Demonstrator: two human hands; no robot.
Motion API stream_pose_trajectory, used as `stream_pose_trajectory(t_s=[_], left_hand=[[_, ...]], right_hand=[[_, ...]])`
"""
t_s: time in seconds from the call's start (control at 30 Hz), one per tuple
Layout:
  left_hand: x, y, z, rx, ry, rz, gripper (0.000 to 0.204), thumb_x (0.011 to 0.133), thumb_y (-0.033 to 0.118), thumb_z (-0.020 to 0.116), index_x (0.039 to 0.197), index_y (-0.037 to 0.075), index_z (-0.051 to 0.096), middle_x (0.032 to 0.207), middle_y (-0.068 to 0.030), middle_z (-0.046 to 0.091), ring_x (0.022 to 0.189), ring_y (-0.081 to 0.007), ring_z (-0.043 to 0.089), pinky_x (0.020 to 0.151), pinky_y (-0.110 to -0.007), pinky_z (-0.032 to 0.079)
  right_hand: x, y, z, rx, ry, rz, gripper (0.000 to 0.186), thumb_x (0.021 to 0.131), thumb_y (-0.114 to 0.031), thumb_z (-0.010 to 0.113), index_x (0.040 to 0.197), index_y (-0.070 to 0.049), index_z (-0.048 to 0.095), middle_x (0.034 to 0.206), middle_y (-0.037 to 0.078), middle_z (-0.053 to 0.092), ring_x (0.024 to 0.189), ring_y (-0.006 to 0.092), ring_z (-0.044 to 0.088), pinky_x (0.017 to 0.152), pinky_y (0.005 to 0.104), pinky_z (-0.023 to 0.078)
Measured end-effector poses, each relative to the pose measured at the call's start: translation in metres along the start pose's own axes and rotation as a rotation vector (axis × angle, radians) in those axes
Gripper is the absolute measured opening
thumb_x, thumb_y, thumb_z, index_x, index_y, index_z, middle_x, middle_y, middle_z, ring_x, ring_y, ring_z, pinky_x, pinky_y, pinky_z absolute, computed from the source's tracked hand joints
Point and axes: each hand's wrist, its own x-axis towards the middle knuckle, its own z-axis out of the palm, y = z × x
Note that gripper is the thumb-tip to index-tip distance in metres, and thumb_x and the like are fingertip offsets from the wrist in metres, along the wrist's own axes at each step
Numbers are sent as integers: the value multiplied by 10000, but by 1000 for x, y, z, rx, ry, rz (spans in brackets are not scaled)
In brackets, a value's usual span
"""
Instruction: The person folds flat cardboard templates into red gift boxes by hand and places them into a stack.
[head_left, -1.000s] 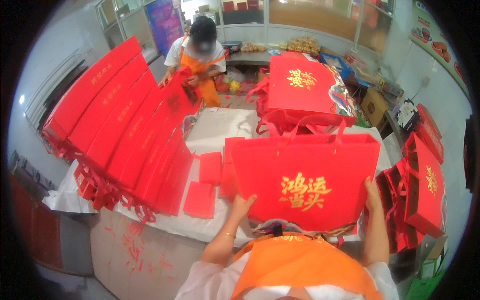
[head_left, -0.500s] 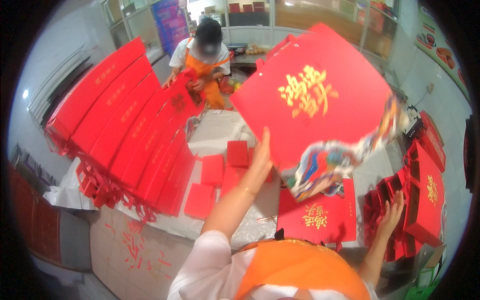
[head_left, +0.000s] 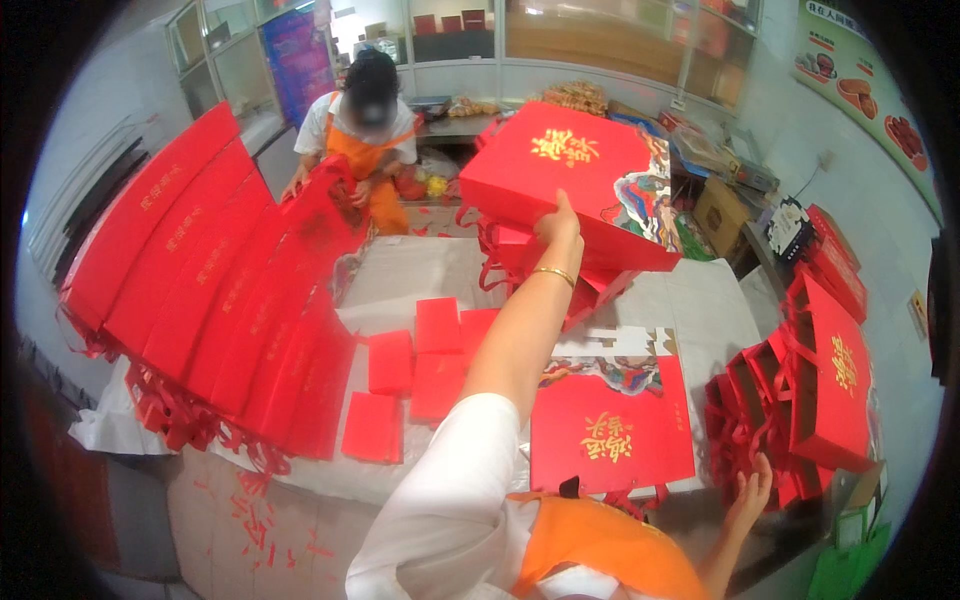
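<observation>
Bright light fills the slightly soft, curved, dark-cornered view.

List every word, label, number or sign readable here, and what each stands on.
The wording is not copied here; only its place is given.
Gold characters: large red gift bag under the left hand.
Gold characters: flat-lying red gift bag.
Gold characters: front-right red gift bag.
Header characters: green wall poster; smaller lines too small to read.
Row of red gift bags: too blurred to read.
</observation>
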Motion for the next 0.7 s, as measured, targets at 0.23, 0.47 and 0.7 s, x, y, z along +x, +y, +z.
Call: stream_pose_trajectory(t_s=[0.23,0.47,0.7], left_hand=[[17,-16,11,-107,-97,-86,1048,884,722,570,1315,-226,447,1404,-352,488,1289,-398,550,1020,-439,499],[6,-23,-8,-198,-70,-95,940,906,640,610,1299,-203,475,1289,-301,554,1170,-366,605,962,-456,521],[9,-67,-58,-402,-515,20,643,994,467,582,1397,-17,450,1370,-152,473,1191,-286,514,876,-492,550]], right_hand=[[-23,5,-13,-34,15,51,401,1033,-176,497,1408,-34,510,1480,105,498,1379,219,449,1046,383,415],[-23,10,11,-73,-68,39,396,1023,-191,529,1385,-32,532,1434,99,534,1336,218,483,1047,379,422],[-28,31,29,-90,-156,116,393,1009,-222,565,1358,-42,554,1386,89,559,1295,213,508,1038,375,422]])
